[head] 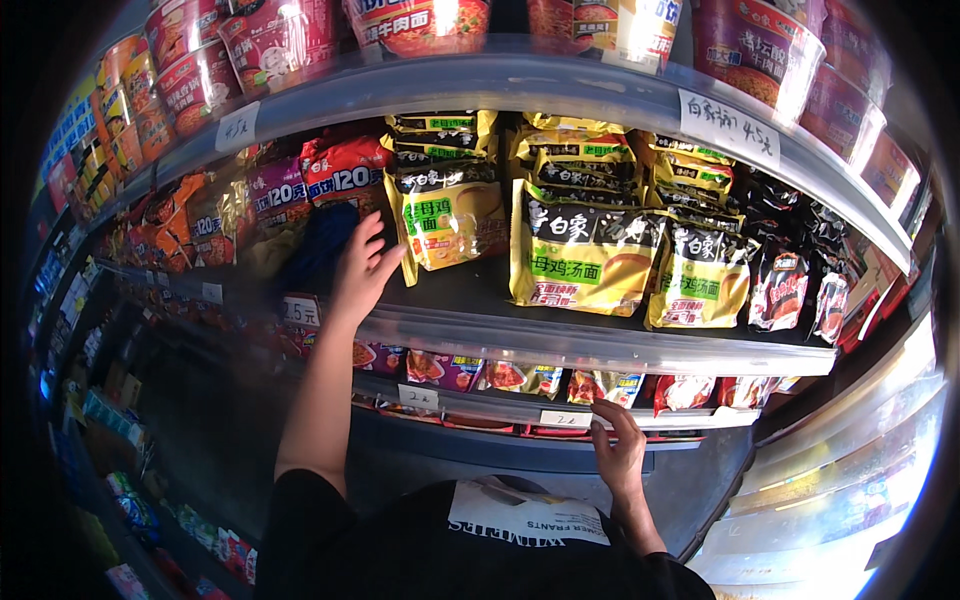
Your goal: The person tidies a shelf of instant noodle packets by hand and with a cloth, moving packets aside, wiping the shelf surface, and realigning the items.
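Observation:
My left hand (367, 262) is raised at the middle shelf with its fingers apart. Its thumb side is beside the left edge of a yellow instant noodle packet (450, 221); whether they touch is unclear. Behind the hand is a blurred dark blue thing (326, 232), possibly cloth. My right hand (619, 442) is lower, fingers loosely bent and nothing in it, close to the lower shelf's front edge (487, 405). Facing me to the right stand a wide yellow noodle packet (581, 255) and a narrower yellow noodle packet (705, 277), with rows of similar packets behind them.
Noodle tubs (757, 56) line the upper shelf (480, 82), whose lip overhangs the packets. Red and purple packets (345, 176) stand left, black packets (780, 285) right. Small snack packets (442, 367) fill the lower shelf. A handwritten price card (566, 418) hangs there. Cartons (112, 412) are at far left.

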Demonstrator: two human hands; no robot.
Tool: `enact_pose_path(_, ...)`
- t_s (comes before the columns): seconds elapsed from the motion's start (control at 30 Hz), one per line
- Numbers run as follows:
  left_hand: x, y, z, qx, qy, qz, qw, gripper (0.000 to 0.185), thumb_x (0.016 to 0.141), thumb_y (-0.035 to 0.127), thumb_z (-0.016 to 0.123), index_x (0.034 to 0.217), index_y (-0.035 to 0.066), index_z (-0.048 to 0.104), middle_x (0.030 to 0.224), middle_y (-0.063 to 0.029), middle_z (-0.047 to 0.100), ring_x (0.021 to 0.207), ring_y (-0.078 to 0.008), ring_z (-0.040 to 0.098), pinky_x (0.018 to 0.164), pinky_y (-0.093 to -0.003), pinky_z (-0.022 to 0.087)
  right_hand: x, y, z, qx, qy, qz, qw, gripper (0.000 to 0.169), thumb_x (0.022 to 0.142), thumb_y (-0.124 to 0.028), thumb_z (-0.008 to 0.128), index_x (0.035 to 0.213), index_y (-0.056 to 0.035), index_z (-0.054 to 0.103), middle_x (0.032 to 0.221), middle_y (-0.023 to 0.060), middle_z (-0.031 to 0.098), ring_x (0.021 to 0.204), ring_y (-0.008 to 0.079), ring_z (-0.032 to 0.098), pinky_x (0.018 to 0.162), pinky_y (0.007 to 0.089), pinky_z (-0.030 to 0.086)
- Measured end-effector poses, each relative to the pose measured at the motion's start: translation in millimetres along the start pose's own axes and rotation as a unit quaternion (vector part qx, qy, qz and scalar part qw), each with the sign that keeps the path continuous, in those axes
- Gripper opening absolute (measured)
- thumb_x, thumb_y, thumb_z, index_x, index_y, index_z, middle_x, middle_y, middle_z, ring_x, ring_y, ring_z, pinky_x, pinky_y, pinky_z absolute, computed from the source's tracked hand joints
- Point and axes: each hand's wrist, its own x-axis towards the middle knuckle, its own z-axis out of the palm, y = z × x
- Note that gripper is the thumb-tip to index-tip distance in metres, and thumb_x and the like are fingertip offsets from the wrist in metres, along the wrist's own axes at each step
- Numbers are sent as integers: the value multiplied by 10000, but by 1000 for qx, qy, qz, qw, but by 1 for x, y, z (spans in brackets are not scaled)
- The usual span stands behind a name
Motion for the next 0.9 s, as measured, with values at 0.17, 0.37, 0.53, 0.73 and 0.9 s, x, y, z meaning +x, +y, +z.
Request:
enact_pose_path(0.17, 41, -12, 22, -17, -104, -44, 993, 605, 820, 162, 675, 1297, 5, 338, 1212, -139, 517, 1070, -181, 531, 870, -306, 452, -9, -6, -4, 9, 21, 54, 998, 242, 755, 41, 593, 992, 7, 629, 979, 154, 650, 932, 281, 638, 818, 327, 489)
enact_pose_path(0.37, 59, -26, 17, -190, -169, -102, 962, 396, 830, 35, 628, 1191, 45, 467, 1071, -38, 578, 964, -132, 564, 834, -284, 466, -14, -18, 13, -20, 48, 81, 995, 233, 767, 30, 585, 994, 1, 631, 952, 146, 659, 898, 275, 646, 794, 327, 494)
enact_pose_path(0.53, 64, -32, -22, -238, -188, -102, 948, 366, 810, 5, 636, 1146, 26, 492, 1030, -51, 595, 915, -131, 583, 804, -287, 478, -2, -53, 37, 14, 52, 91, 994, 248, 758, 27, 563, 994, 1, 636, 960, 142, 662, 923, 261, 641, 818, 316, 484)
enact_pose_path(0.73, 29, -3, -78, -418, -175, -104, 885, 441, 810, 29, 617, 1215, 21, 444, 1084, -109, 596, 980, -208, 603, 878, -361, 493, 29, -100, 78, 130, 37, -19, 991, 373, 800, -21, 573, 1171, -4, 535, 1115, 175, 600, 977, 263, 624, 859, 329, 482)
enact_pose_path(0.9, -14, 4, -79, -457, -257, -68, 849, 526, 768, 81, 665, 1226, -7, 421, 1084, -116, 594, 997, -207, 598, 873, -376, 504, 56, -145, 128, 344, -21, -113, 932, 858, 836, -243, 659, 1428, -33, 75, 1377, 226, 340, 1177, 279, 471, 945, 401, 429)
